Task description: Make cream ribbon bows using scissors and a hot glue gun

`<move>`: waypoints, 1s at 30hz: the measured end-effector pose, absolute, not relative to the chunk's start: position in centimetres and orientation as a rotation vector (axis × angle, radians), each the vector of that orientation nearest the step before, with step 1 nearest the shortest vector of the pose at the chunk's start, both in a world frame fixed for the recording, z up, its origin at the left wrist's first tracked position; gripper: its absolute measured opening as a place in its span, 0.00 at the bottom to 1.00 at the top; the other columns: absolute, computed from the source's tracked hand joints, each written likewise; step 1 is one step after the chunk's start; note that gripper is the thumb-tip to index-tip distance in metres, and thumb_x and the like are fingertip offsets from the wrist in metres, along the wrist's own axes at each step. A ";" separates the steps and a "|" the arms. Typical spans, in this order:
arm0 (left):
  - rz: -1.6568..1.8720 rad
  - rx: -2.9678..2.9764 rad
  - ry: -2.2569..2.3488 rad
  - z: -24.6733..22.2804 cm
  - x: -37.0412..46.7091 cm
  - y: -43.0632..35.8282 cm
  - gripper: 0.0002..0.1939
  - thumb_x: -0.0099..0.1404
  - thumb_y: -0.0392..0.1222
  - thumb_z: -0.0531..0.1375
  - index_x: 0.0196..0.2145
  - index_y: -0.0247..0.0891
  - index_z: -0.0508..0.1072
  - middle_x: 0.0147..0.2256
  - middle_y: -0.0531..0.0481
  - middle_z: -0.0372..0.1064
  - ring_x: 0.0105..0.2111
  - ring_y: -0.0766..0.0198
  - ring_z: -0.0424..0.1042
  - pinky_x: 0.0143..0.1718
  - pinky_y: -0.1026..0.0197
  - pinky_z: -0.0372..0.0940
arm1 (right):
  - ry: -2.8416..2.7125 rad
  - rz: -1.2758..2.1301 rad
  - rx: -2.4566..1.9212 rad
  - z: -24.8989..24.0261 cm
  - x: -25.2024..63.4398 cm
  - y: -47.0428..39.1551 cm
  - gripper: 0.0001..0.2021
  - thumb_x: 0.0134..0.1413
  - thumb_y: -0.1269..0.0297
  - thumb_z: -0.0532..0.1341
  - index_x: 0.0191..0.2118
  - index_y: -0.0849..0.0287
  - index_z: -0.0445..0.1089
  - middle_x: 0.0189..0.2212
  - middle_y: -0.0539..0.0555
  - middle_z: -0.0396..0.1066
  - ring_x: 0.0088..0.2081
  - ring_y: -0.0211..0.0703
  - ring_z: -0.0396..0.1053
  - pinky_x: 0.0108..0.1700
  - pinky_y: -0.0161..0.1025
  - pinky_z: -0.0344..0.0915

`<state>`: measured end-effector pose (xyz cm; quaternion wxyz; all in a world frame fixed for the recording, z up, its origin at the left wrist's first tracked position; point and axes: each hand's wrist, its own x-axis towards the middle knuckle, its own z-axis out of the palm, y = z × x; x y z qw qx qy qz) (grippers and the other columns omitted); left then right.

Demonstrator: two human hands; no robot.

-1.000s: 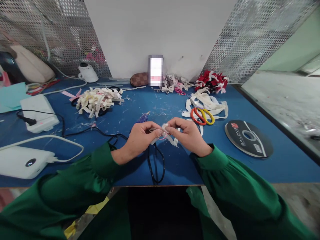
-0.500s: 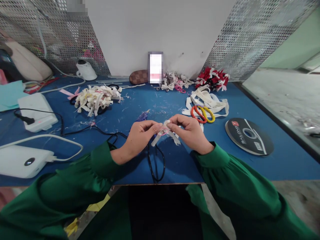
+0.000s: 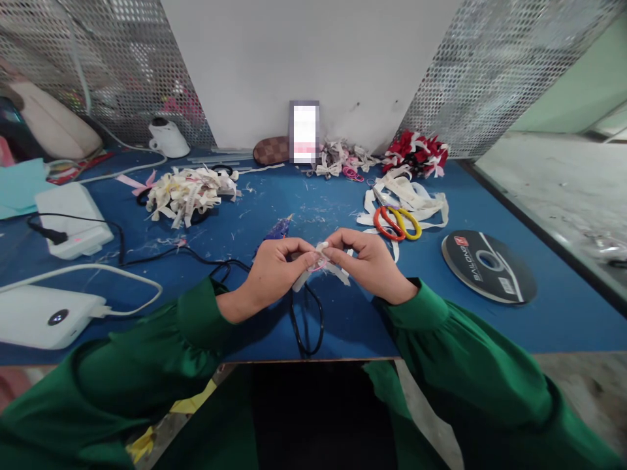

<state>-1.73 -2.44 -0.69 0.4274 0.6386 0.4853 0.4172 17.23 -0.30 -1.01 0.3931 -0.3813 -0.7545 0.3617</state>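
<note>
A small white ribbon bow [image 3: 337,273] with a pink elastic band [image 3: 319,264] around it is pinched between my two hands above the blue table. My left hand [image 3: 277,269] grips its left side with thumb and forefinger. On the other side, my right hand [image 3: 365,262] pinches it near the top. Two ribbon tails hang below my fingers; the fingertips hide part of the bow's middle. Behind my left hand lies a dark blue item [image 3: 279,230], partly covered.
Red-and-yellow-handled scissors [image 3: 396,223] lie on white ribbon strips [image 3: 431,205]. A black ribbon spool [image 3: 490,266] is at the right. At the left are a pile of white bows [image 3: 189,192], a power bank [image 3: 53,316] and a black cable [image 3: 321,326]. A phone [image 3: 304,134] leans at the back.
Both hands have shifted slightly with the bow, which is tilted a little lower at its left tail. My fingers have closed in nearer to each other over its middle.
</note>
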 end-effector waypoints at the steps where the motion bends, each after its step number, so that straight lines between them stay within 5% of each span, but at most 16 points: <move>1: 1.043 1.583 1.213 -0.7 -1.7 -2.4 0.10 0.61 0.43 0.64 0.26 0.35 0.78 0.24 0.51 0.73 0.24 0.69 0.65 0.27 0.65 0.60 | -1.908 0.921 -0.968 -1.0 17.3 -0.3 0.09 0.60 0.63 0.61 0.30 0.60 0.69 0.25 0.48 0.66 0.28 0.35 0.61 0.31 0.35 0.58; 7: 1.061 1.514 1.191 -1.0 -1.7 -2.3 0.16 0.65 0.50 0.61 0.29 0.35 0.79 0.26 0.50 0.74 0.26 0.67 0.67 0.28 0.65 0.60 | -1.855 0.922 -0.976 -1.0 17.4 -0.2 0.09 0.60 0.63 0.61 0.30 0.59 0.69 0.25 0.48 0.65 0.28 0.35 0.60 0.32 0.36 0.58; 21: 1.036 1.547 1.204 -1.1 -1.7 -2.5 0.09 0.59 0.43 0.65 0.27 0.35 0.78 0.24 0.50 0.74 0.24 0.68 0.66 0.27 0.65 0.60 | -1.921 0.932 -0.976 -1.0 17.2 -0.4 0.08 0.60 0.63 0.61 0.31 0.60 0.70 0.24 0.48 0.67 0.28 0.35 0.62 0.31 0.36 0.59; 30: 1.097 1.435 1.165 -1.2 -1.7 -2.4 0.16 0.63 0.53 0.63 0.30 0.36 0.80 0.27 0.49 0.75 0.26 0.66 0.68 0.28 0.64 0.61 | -1.830 0.964 -0.986 -1.0 17.4 -0.2 0.09 0.59 0.63 0.61 0.29 0.59 0.69 0.24 0.48 0.66 0.27 0.35 0.60 0.31 0.37 0.58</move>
